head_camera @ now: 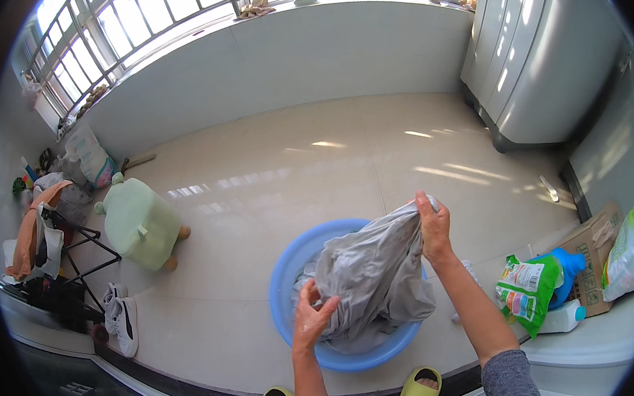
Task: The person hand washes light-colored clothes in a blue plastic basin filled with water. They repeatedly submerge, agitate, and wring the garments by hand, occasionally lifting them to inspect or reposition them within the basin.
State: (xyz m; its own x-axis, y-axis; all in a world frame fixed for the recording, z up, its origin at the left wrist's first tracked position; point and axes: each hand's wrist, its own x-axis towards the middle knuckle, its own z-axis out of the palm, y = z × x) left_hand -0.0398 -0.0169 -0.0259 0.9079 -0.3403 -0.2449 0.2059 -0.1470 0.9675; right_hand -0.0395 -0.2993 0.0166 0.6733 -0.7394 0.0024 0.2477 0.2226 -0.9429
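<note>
A wet-looking grey cloth (370, 269) hangs bunched over a round blue plastic basin (282, 329) on the floor. My right hand (433, 227) grips the cloth's upper edge, above the basin's right side. At the cloth's lower left is my left hand (313, 318), its thumb and fingers apart; whether the fingertips touch the fabric is hard to tell. More light grey cloth lies inside the basin, partly hidden beneath the raised piece.
A green padded stool (144, 223), white sneakers (124, 322) and a folding chair (76, 246) stand left. On the right are a green detergent bag (527, 293), a blue bottle (568, 268), a white bottle (564, 318) and a cardboard box (595, 287). A grey appliance (550, 71) stands at upper right.
</note>
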